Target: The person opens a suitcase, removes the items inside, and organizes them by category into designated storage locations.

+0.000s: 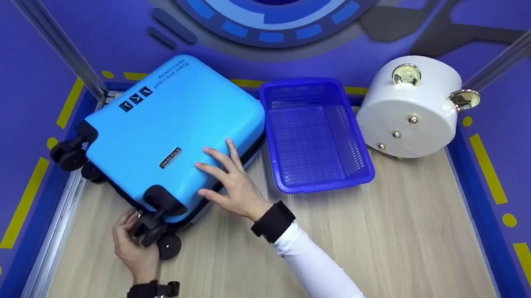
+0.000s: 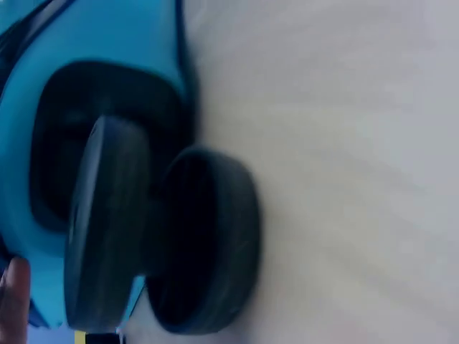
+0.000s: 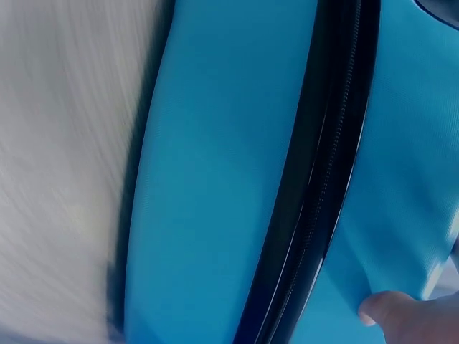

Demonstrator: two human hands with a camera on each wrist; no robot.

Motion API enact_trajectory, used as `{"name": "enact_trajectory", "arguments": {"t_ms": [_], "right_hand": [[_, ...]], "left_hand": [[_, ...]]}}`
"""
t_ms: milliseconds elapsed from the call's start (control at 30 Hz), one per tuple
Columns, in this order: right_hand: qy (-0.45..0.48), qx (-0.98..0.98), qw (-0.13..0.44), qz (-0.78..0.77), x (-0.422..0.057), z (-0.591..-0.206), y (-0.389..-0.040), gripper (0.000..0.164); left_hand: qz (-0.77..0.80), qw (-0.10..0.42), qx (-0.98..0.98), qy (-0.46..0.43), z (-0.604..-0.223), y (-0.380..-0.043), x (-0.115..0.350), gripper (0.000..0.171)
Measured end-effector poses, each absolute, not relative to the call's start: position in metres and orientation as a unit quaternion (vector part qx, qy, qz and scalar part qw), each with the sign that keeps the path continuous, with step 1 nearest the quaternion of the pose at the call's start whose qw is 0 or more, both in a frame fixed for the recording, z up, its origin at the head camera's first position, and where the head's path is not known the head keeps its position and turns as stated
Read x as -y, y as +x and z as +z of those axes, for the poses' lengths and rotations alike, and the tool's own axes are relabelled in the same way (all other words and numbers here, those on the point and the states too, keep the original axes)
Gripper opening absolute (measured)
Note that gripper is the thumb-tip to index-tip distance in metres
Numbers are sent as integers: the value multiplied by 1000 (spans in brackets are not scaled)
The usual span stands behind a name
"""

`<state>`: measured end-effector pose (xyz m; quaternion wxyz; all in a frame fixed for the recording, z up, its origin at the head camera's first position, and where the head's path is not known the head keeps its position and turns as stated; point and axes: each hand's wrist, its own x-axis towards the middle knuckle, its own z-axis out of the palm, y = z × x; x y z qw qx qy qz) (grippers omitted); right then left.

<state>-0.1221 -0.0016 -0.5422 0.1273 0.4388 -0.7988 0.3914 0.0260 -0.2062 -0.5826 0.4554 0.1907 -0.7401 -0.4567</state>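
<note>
A light-blue hard-shell suitcase (image 1: 180, 122) lies on its side, tilted across the left of the floor, black wheels pointing to the lower left. My right hand (image 1: 234, 186) rests on its upper face near the right edge, fingers spread and fairly straight. In the right wrist view a fingertip (image 3: 387, 308) touches the blue shell beside the black zipper seam (image 3: 315, 201). At the wheel end, my left hand (image 1: 134, 246) holds the suitcase's bottom edge with bent fingers, partly hidden behind a double wheel (image 1: 150, 229). The left wrist view shows that wheel (image 2: 208, 244) close up.
A blue perforated plastic basket (image 1: 366, 174) stands right of the suitcase, against the back wall. Farther right is a white drum-shaped case (image 1: 427, 103) with gold knobs and gold feet. Blue panels with metal-framed edges (image 1: 56, 242) enclose the wood-look floor (image 1: 333, 243).
</note>
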Motion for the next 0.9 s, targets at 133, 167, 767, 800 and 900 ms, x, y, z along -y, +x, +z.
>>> {"name": "enact_trajectory", "arguments": {"t_ms": [133, 167, 767, 800, 900], "right_hand": [[448, 786, 106, 413, -4, -538, -135, 49], [449, 783, 96, 419, -6, -536, -138, 48], [346, 851, 49, 392, -11, -512, -135, 58], [350, 853, 60, 383, -8, -512, -127, 62], [375, 848, 96, 361, 4, -516, -102, 72]], "left_hand": [[-466, 437, 740, 208, -593, 27, 197, 21], [-469, 432, 740, 215, -598, 26, 195, 20], [-495, 425, 730, 206, -625, 18, 133, 18], [-491, 429, 731, 202, -625, 18, 133, 18], [-474, 445, 734, 198, -627, 17, 134, 17]]}}
